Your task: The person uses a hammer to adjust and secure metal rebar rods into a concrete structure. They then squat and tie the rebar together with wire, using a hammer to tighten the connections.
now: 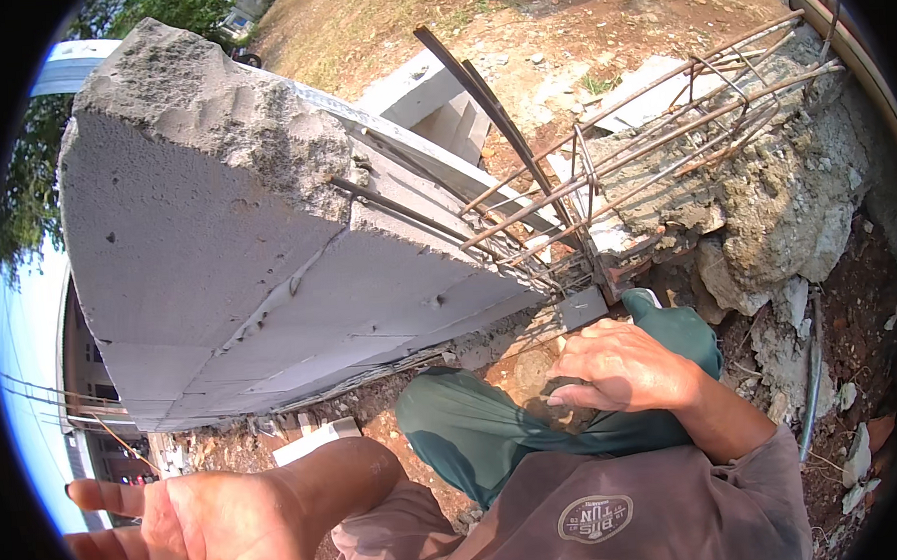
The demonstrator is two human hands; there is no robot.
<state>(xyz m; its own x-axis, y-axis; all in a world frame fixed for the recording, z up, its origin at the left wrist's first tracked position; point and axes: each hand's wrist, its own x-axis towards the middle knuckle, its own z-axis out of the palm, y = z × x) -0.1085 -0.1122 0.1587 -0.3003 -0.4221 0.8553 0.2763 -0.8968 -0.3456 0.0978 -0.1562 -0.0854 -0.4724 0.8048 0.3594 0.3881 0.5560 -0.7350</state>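
Observation:
My left hand (194, 526) is stretched out at the lower left, palm turned up and fingers extended, with nothing on it. Over my green trousers (465, 429), my right hand (622, 364) is closed, its fingers curled and its thumb pointing left. A small dark patch shows between thumb and fingers; whether it is a held lump or shadow I cannot make out. Ahead of both hands runs a wall of large grey blocks (257, 258), its upper end broken and rough. A steel rebar cage (653, 151) leans to the right from the wall's end.
Dark thin bars (496, 118) rise beside the cage. Rough concrete and rubble (786, 205) lie at the right, near a grey pipe (814, 364). A pale block piece (315, 439) rests on the soil by the wall's foot. Behind the wall stand more pale blocks (410, 86).

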